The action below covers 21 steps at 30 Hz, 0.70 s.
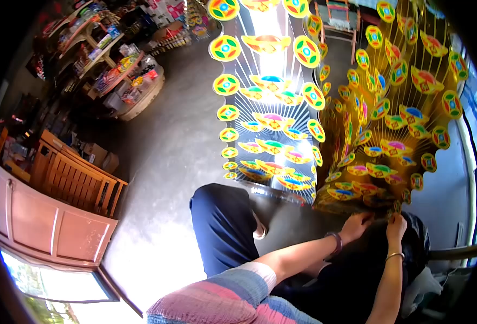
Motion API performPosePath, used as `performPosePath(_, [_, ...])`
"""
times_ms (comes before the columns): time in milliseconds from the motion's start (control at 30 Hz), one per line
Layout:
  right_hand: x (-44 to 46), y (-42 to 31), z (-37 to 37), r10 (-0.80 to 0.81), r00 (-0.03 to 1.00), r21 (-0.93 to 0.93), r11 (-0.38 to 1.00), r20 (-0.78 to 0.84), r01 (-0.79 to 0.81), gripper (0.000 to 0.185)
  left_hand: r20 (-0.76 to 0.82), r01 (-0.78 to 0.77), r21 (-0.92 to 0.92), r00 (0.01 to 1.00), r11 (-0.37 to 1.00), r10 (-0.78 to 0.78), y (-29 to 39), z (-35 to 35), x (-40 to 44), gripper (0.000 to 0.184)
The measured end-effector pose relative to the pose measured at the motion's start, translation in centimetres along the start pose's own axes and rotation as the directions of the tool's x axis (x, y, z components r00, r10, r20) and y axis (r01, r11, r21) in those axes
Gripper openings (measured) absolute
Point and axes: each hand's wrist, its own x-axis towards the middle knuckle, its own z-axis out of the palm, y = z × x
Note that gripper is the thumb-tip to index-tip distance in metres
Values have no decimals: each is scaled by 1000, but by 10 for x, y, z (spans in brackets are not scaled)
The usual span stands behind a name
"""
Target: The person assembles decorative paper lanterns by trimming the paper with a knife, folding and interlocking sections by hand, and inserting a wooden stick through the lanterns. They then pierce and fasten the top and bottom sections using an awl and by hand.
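A shiny gold foil panel (352, 201), printed with colourful coin and ingot shapes, hangs in front of me on the right. At its lower edge my left hand (355, 227) is closed, fingertips pinched near the bottom border. Just to the right, my right hand (396, 229) pinches the panel's lower right corner beside a small coin shape. The two hands are slightly apart. Beside the gold panel, a silver panel (265, 146) with similar shapes hangs over my knee, touched by neither hand. The exact grip of the left fingertips is partly hidden.
Curved shelves (136, 102) packed with goods stand at the upper left. A wooden slatted bench (74, 175) is at the left, near a brown door panel (55, 216). A folding chair (338, 24) stands at the back. Black plastic (418, 235) lies beside my right hand.
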Motion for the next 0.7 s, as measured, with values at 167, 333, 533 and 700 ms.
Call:
performPosePath(167, [1, 1, -2, 73, 996, 12, 997, 47, -73, 8, 110, 311, -180, 949, 933, -295, 12, -4, -3, 40])
performPosePath(333, [4, -9, -7, 75, 997, 39, 996, 32, -76, 8, -47, -210, 205, 973, 956, 224, -13, 1, 8, 41])
performPosePath(533, [0, -6, -3, 55, 997, 60, 997, -47, -52, 6, 209, 399, -345, 915, 850, -345, -9, 7, 10, 37])
performPosePath(700, [2, -9, -7, 41, 999, 46, 998, 5, -42, 4, 23, -69, 206, 998, 976, 66, 0, -1, 7, 36])
